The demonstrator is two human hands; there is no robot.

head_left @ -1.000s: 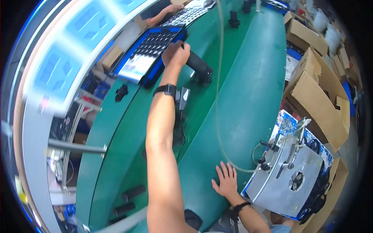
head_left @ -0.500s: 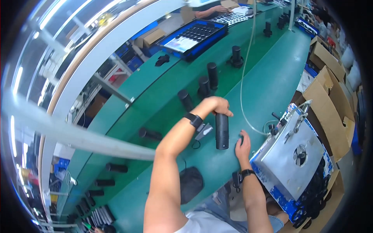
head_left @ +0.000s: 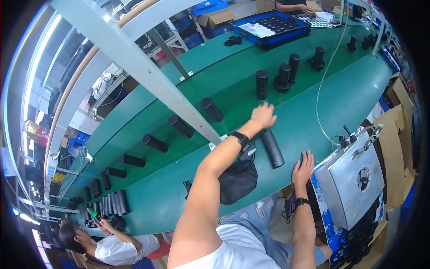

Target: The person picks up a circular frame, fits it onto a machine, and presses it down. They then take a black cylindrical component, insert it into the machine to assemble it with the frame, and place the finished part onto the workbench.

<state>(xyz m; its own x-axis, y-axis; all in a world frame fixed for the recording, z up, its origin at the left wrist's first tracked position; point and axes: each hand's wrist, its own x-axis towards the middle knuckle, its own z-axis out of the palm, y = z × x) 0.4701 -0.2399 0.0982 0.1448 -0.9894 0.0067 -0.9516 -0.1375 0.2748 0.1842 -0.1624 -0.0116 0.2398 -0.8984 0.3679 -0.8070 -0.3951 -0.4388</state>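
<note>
My left hand (head_left: 263, 115) is stretched out over the green bench (head_left: 340, 98), fingers apart and holding nothing; a dark band sits on its wrist. Just below it a black cylinder (head_left: 272, 148) lies flat on the bench. A little beyond my fingertips another black cylinder (head_left: 261, 84) stands upright. My right hand (head_left: 303, 168) rests flat on the bench's near edge, right of the lying cylinder and apart from it.
More black cylinders (head_left: 284, 76) stand and lie along the bench. A black pouch (head_left: 237, 181) lies by my left elbow. A grey metal fixture (head_left: 358, 179) stands at the right, cardboard boxes (head_left: 398, 148) behind it. A blue tray (head_left: 271, 24) sits far off. Another person (head_left: 112, 244) works at lower left.
My left hand has let go of the black cylinder, which now lies on the bench, and has reached farther out. The view has swung left. My right hand stays at the edge.
</note>
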